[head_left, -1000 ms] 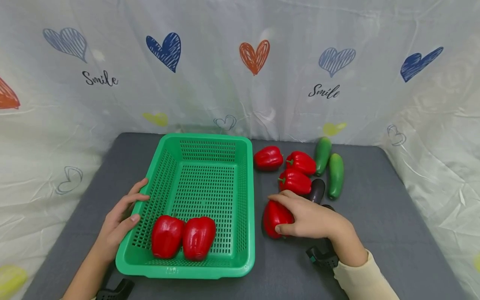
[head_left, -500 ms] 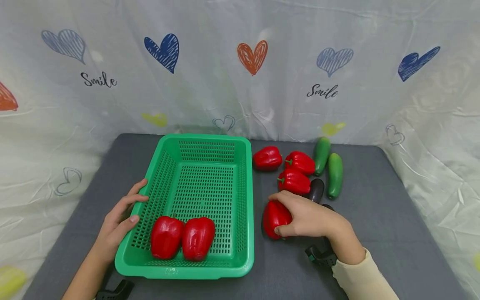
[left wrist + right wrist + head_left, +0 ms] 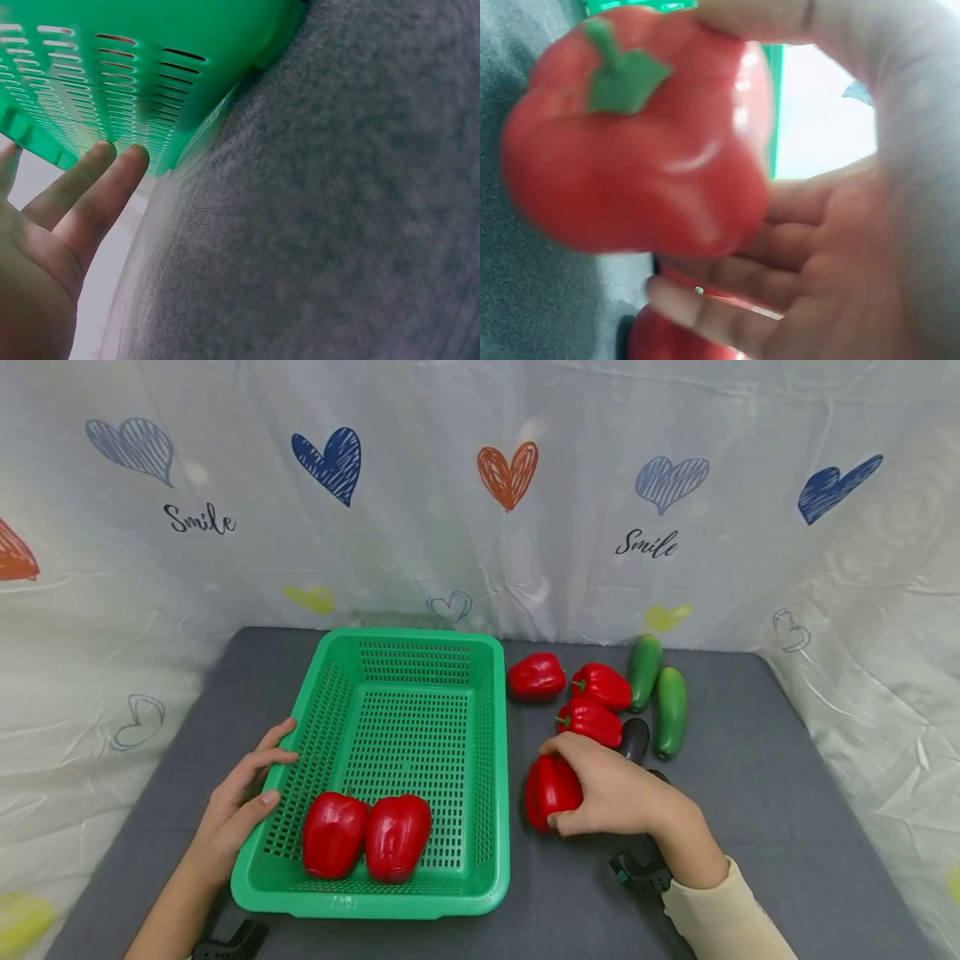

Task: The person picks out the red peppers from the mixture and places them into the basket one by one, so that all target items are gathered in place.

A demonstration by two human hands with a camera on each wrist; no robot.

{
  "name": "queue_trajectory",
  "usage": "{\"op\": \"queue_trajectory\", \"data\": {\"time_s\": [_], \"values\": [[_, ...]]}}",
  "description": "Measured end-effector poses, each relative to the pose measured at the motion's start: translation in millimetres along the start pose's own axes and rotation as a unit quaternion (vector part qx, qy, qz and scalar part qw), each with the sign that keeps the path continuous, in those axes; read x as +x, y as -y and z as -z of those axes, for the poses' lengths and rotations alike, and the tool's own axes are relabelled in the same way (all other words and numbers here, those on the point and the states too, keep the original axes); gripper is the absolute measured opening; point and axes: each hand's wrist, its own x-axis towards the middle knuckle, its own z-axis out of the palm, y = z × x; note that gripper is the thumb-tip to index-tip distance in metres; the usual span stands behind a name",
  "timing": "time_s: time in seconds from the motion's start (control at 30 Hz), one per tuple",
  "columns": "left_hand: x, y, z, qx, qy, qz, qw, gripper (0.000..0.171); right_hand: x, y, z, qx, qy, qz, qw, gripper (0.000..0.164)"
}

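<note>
Backdrop (image 3: pixel 420 552): pale, wrinkled cloth printed with scribbled hearts (image 3: pixel 327 464).
Tabletop (image 3: pixel 750 793): matte grey fabric, speckled close up.
Green basket (image 3: pixel 375 903): rectangular plastic, walls and floor pierced with slots; two glossy peppers (image 3: pixel 335 835) lie side by side at its near end.
Left hand (image 3: pixel 242 785): fingers spread and nearly straight, touching the basket's left side, gripping nothing.
Right hand (image 3: pixel 615 789): thumb and fingers curled round one red pepper, only as wide apart as its body.
Held pepper (image 3: pixel 549 795): shiny, lobed, green-stemmed, just right of the basket; whether it touches the tabletop I cannot tell.
Beyond that hand: three more red peppers (image 3: pixel 591 722), a smooth dark eggplant (image 3: pixel 635 739), two long green cucumbers (image 3: pixel 671 714).
Since half a second ago: right hand and held pepper have shifted slightly toward the backdrop; basket and left hand are unchanged.
</note>
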Motion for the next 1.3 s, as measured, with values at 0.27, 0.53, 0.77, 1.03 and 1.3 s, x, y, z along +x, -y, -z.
{"op": "queue_trajectory", "data": {"time_s": [0.27, 0.53, 0.77, 1.03, 1.3], "values": [[0.0, 1.4, 0.6, 0.002, 0.001, -0.003, 1.0, 0.046, -1.4, 3.9, 2.8, 0.0, -0.057, 0.036, 0.998, 0.081], [0.9, 0.5, 0.0, 0.003, 0.0, -0.003, 1.0, 0.045, -0.8, 3.6, 3.4, -0.02, -0.094, 0.078, 0.992, 0.079], [-0.1, 0.9, 0.1, 0.004, -0.001, 0.001, 1.0, 0.045, -0.2, 2.0, 5.2, -0.035, -0.123, 0.1, 0.987, 0.076], [-2.4, 1.8, 1.9, 0.003, -0.003, -0.003, 1.0, 0.044, 4.2, 1.3, 6.7, -0.034, -0.141, 0.123, 0.982, 0.078], [-0.9, 1.6, 0.1, 0.0, 0.0, 0.0, 1.0, 0.045, 7.1, 5.6, 14.0, -0.043, -0.148, 0.144, 0.978, 0.076]]}}
